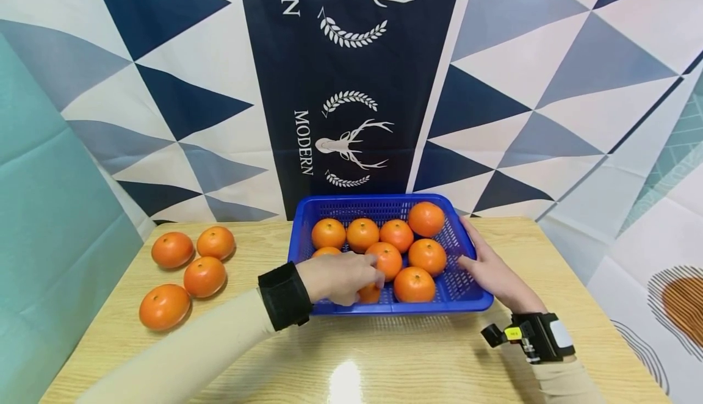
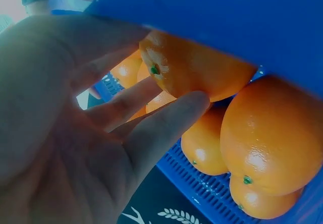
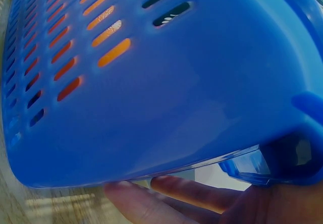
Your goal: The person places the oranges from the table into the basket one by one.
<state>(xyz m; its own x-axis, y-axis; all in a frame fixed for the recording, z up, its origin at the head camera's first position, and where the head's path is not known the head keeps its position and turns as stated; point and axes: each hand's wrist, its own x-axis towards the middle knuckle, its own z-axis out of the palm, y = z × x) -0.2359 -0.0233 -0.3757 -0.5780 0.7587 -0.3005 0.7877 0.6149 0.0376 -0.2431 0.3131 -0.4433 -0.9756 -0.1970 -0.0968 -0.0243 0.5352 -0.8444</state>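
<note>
A blue plastic basket (image 1: 395, 308) with slotted walls holds several oranges (image 1: 414, 284). My left hand (image 1: 343, 276) reaches over its front wall, back of the hand upward. In the left wrist view, the thumb and fingers of that hand lie around an orange (image 2: 197, 70) just inside the basket's wall (image 2: 227, 17). From the head camera, this fruit is partly covered by the hand. At the basket's right end, my right hand (image 1: 491, 270) grips the side, thumb inside. Fingers (image 3: 186, 193) of the right hand show against the outer wall (image 3: 166, 118) in the right wrist view.
Several more oranges (image 1: 165, 307) sit in a loose group on the wooden table (image 1: 263, 361), left of the basket. Behind the basket hangs a patterned cloth (image 1: 351, 86). A teal panel (image 1: 49, 239) borders the table's left side.
</note>
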